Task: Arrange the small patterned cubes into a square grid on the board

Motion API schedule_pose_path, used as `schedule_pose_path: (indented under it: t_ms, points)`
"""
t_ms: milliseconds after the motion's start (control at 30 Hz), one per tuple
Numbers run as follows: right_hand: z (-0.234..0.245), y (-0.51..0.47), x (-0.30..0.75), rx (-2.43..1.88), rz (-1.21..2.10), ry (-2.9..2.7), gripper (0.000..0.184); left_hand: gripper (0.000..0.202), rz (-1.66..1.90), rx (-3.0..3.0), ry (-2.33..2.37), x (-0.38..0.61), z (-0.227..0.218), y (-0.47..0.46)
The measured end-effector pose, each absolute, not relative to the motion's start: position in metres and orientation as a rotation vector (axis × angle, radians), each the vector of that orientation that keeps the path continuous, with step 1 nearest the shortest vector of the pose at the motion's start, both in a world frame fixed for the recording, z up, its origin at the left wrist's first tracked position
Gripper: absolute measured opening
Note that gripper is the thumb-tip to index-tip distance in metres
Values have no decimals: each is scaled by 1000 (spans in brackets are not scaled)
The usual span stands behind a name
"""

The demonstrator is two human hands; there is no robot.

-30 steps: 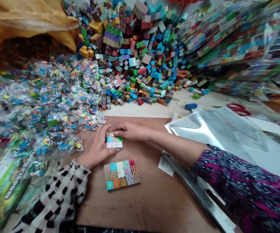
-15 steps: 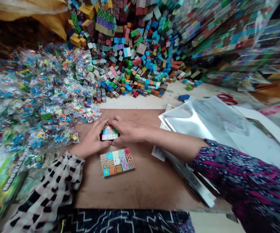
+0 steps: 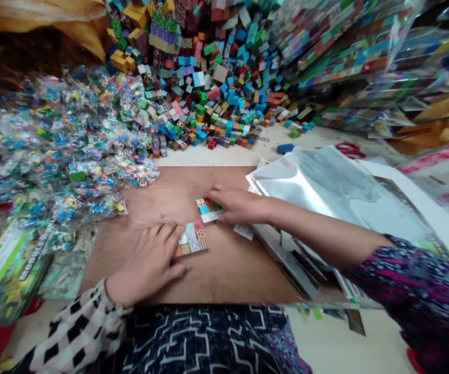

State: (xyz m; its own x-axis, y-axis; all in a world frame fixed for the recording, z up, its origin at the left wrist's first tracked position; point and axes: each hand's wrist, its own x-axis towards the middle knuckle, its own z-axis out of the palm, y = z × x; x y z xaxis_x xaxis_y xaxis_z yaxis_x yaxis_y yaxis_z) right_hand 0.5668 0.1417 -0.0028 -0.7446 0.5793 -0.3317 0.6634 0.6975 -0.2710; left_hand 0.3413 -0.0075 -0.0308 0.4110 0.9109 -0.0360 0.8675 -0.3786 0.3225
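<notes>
My left hand (image 3: 150,257) lies palm down, fingers stretched over the left part of a flat rectangle of small printed blocks (image 3: 197,238), hiding that side. The blocks that show are pink, light blue, spotted and orange, packed close together. Behind and to the right of it is a smaller group of printed blocks (image 3: 208,209) in white, blue, red and green. My right hand (image 3: 240,204) is closed around this group's right side, with fingers at the far edge and thumb at the near edge. Both groups are on the brown board (image 3: 224,278).
Bagged small pieces (image 3: 72,140) heap up at left, beside a green printed package (image 3: 10,270). Loose coloured blocks (image 3: 209,104) pile up at the back. Clear plastic sleeves (image 3: 306,182) cover the board's right side; red-handled scissors (image 3: 350,150) lie behind them.
The smaller block group has moved right with my right hand. My left hand has left it and come down nearer, over the larger rectangle. The camera view has shifted slightly.
</notes>
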Motion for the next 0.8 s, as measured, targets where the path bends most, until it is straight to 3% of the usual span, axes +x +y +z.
schedule_pose_path:
  t_ms: [100, 367, 633, 800]
  points:
    - [0, 125, 576, 962, -603, 2680, 35, 55, 234, 2385, 1568, 340, -40, -7]
    - [0, 88, 569, 1007, -766, 2631, 52, 55, 258, 2364, 1474, 321, -31, -6]
    - [-6, 59, 562, 987, -680, 2758, 71, 56, 360, 2391, 1483, 317, -49, -18]
    - [-19, 40, 554, 1099, -455, 2881, 54, 56, 431, 2413, 1529, 318, -61, -23]
